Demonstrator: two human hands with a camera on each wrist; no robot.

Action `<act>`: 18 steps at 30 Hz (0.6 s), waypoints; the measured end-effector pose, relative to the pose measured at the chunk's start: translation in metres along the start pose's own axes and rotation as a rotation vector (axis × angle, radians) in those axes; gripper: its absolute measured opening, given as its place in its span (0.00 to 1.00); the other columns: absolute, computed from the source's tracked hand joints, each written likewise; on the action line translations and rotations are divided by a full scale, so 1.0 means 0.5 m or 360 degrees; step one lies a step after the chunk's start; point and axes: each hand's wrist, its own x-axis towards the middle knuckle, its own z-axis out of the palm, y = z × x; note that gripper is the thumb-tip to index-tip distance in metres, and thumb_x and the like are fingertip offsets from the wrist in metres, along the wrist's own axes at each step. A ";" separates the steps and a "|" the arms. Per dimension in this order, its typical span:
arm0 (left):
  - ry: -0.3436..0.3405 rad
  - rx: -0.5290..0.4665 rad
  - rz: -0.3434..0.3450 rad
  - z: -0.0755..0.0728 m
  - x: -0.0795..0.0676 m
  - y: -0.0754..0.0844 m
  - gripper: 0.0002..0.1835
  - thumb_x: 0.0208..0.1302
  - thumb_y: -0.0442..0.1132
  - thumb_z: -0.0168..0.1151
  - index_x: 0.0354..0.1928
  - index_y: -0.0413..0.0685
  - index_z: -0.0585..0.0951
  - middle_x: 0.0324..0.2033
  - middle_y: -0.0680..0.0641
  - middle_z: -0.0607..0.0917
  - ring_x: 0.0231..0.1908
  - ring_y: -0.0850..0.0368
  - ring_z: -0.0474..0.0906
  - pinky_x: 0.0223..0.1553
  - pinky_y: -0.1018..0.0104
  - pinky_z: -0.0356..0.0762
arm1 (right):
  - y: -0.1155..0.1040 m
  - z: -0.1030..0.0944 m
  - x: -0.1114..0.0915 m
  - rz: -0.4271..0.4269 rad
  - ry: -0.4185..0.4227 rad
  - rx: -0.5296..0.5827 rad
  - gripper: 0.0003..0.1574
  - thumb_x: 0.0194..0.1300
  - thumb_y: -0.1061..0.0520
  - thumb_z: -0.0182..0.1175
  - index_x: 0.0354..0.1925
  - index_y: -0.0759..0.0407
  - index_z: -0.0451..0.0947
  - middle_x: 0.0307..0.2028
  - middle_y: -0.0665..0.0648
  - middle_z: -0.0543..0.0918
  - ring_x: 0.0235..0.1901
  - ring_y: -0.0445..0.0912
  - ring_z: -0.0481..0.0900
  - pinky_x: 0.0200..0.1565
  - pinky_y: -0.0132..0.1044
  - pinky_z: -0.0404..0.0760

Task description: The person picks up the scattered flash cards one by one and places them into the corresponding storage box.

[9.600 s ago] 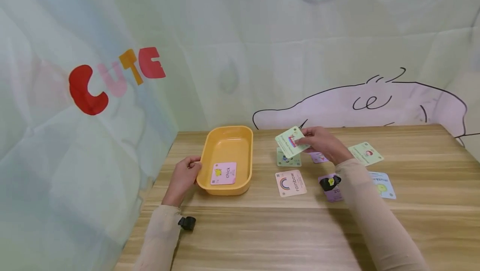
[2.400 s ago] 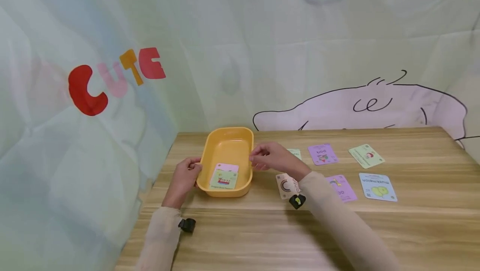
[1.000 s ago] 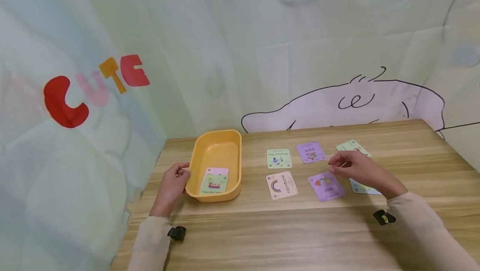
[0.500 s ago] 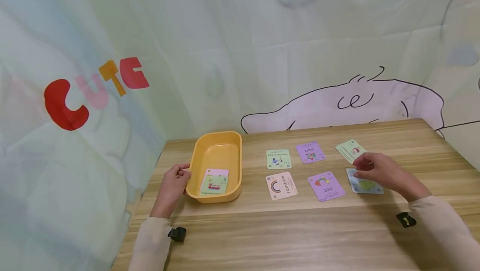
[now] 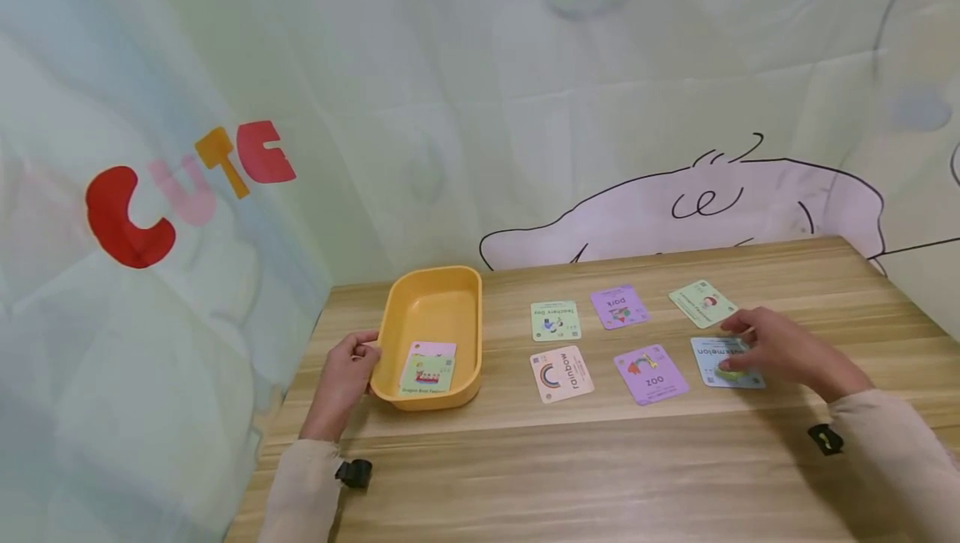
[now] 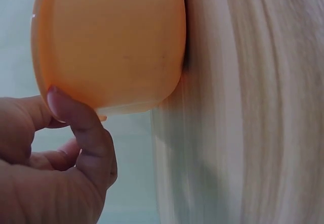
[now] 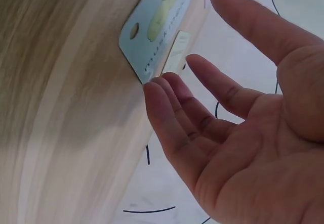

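My left hand pinches the near left rim of a yellow plastic tray; the left wrist view shows my thumb and fingers at the edge of the tray. Inside it, a green Dragon Boat Festival card overlaps a pink card. Over the light blue muskmelon card hovers my right hand, fingers and thumb apart. From the right wrist, the fingertips of my right hand are right at the edge of the muskmelon card, which lies on the table.
A green card with a red-capped figure lies just behind the muskmelon card. Left of these are the purple zoo card, purple park card, rainbow card and Teachers' Day card. A printed curtain stands behind the wooden table.
The Dragon Boat Festival card went from my right hand into the tray. My right hand then moved right to the muskmelon card, its fingers spreading. My left hand stays at the tray.
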 end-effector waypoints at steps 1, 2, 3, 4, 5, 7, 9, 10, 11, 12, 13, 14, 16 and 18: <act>0.0000 -0.0005 0.0004 0.000 0.000 0.000 0.22 0.76 0.38 0.51 0.68 0.41 0.71 0.42 0.44 0.72 0.31 0.53 0.74 0.25 0.66 0.78 | 0.000 0.001 0.000 0.0005 -0.0012 -0.0007 0.45 0.52 0.48 0.78 0.58 0.74 0.75 0.53 0.74 0.79 0.50 0.64 0.77 0.51 0.61 0.76; -0.0001 -0.0008 0.0009 0.000 0.000 -0.001 0.22 0.76 0.38 0.52 0.68 0.40 0.72 0.41 0.44 0.72 0.31 0.53 0.74 0.25 0.66 0.78 | 0.000 0.002 0.000 0.0013 -0.0023 -0.0009 0.46 0.52 0.47 0.78 0.59 0.74 0.74 0.54 0.74 0.78 0.51 0.64 0.77 0.51 0.61 0.76; -0.0002 -0.0009 0.0010 0.000 0.000 -0.001 0.21 0.76 0.37 0.52 0.68 0.40 0.72 0.41 0.44 0.72 0.30 0.53 0.74 0.25 0.66 0.78 | -0.001 0.003 0.000 0.0011 -0.0028 -0.0019 0.48 0.51 0.46 0.79 0.60 0.74 0.74 0.54 0.74 0.77 0.50 0.64 0.76 0.51 0.61 0.76; -0.0005 -0.0008 0.0011 -0.001 0.000 -0.001 0.21 0.76 0.37 0.52 0.68 0.40 0.72 0.41 0.44 0.72 0.30 0.53 0.74 0.25 0.66 0.78 | -0.001 0.004 0.001 0.0010 -0.0030 -0.0021 0.48 0.51 0.46 0.79 0.60 0.74 0.74 0.54 0.74 0.76 0.50 0.64 0.76 0.51 0.61 0.76; -0.0007 -0.0010 0.0012 -0.001 0.000 -0.001 0.21 0.76 0.37 0.52 0.68 0.40 0.72 0.41 0.44 0.72 0.30 0.53 0.74 0.24 0.66 0.78 | -0.001 0.005 0.001 0.0014 -0.0028 -0.0024 0.48 0.51 0.46 0.79 0.60 0.74 0.74 0.54 0.74 0.76 0.50 0.64 0.76 0.52 0.61 0.76; -0.0009 -0.0013 0.0014 -0.001 -0.001 0.000 0.21 0.76 0.37 0.52 0.68 0.40 0.71 0.40 0.44 0.72 0.30 0.53 0.74 0.24 0.66 0.78 | 0.000 0.005 0.002 -0.0002 -0.0014 -0.0038 0.47 0.51 0.47 0.79 0.60 0.74 0.74 0.53 0.73 0.75 0.49 0.63 0.76 0.51 0.60 0.76; -0.0010 -0.0013 0.0017 -0.002 -0.002 0.001 0.21 0.77 0.37 0.52 0.68 0.40 0.71 0.40 0.44 0.72 0.30 0.52 0.75 0.25 0.66 0.78 | 0.001 0.005 0.004 -0.0016 -0.0003 -0.0062 0.45 0.51 0.49 0.79 0.58 0.74 0.75 0.51 0.73 0.74 0.48 0.62 0.76 0.50 0.58 0.77; -0.0009 -0.0014 0.0021 -0.002 -0.002 0.001 0.21 0.76 0.37 0.52 0.68 0.39 0.71 0.40 0.44 0.72 0.31 0.52 0.75 0.24 0.65 0.78 | 0.001 0.005 0.005 -0.0020 0.0001 -0.0073 0.45 0.50 0.49 0.79 0.58 0.74 0.75 0.50 0.72 0.74 0.47 0.61 0.76 0.49 0.57 0.77; -0.0009 -0.0016 0.0022 -0.002 -0.002 0.001 0.21 0.77 0.37 0.52 0.68 0.39 0.71 0.40 0.44 0.72 0.31 0.52 0.75 0.24 0.65 0.78 | 0.002 0.004 0.006 -0.0016 0.0003 -0.0080 0.44 0.50 0.50 0.79 0.57 0.74 0.76 0.50 0.72 0.74 0.46 0.60 0.76 0.48 0.56 0.76; -0.0010 -0.0017 0.0022 -0.002 -0.002 0.001 0.21 0.76 0.37 0.52 0.68 0.39 0.71 0.40 0.44 0.72 0.31 0.52 0.75 0.24 0.65 0.78 | 0.001 0.004 0.008 -0.0015 0.0004 -0.0084 0.43 0.50 0.51 0.80 0.57 0.74 0.76 0.49 0.71 0.74 0.45 0.60 0.75 0.48 0.55 0.76; -0.0010 -0.0018 0.0020 -0.002 -0.002 0.001 0.21 0.77 0.37 0.52 0.68 0.40 0.71 0.40 0.44 0.72 0.31 0.52 0.75 0.24 0.65 0.78 | 0.001 0.003 0.009 -0.0014 0.0000 -0.0089 0.42 0.49 0.52 0.80 0.56 0.73 0.77 0.48 0.70 0.74 0.44 0.59 0.75 0.47 0.54 0.76; -0.0010 -0.0018 0.0019 -0.002 -0.002 0.001 0.21 0.76 0.37 0.52 0.68 0.40 0.71 0.40 0.44 0.72 0.31 0.52 0.75 0.24 0.65 0.78 | 0.001 0.002 0.011 -0.0011 -0.0003 -0.0089 0.41 0.49 0.52 0.80 0.55 0.73 0.77 0.47 0.70 0.74 0.43 0.59 0.74 0.46 0.54 0.75; -0.0011 -0.0014 0.0018 -0.002 0.000 0.000 0.21 0.76 0.37 0.52 0.68 0.40 0.71 0.40 0.44 0.72 0.31 0.52 0.75 0.24 0.65 0.78 | 0.002 0.001 0.013 -0.0018 -0.0010 -0.0104 0.40 0.48 0.53 0.80 0.54 0.73 0.78 0.46 0.69 0.74 0.43 0.58 0.74 0.46 0.55 0.75; -0.0007 -0.0011 0.0012 -0.001 0.001 0.000 0.21 0.76 0.37 0.52 0.67 0.40 0.72 0.40 0.44 0.72 0.31 0.52 0.75 0.25 0.66 0.78 | 0.002 0.000 0.015 -0.0036 -0.0007 -0.0128 0.39 0.48 0.53 0.80 0.52 0.72 0.78 0.46 0.68 0.75 0.43 0.58 0.74 0.47 0.57 0.76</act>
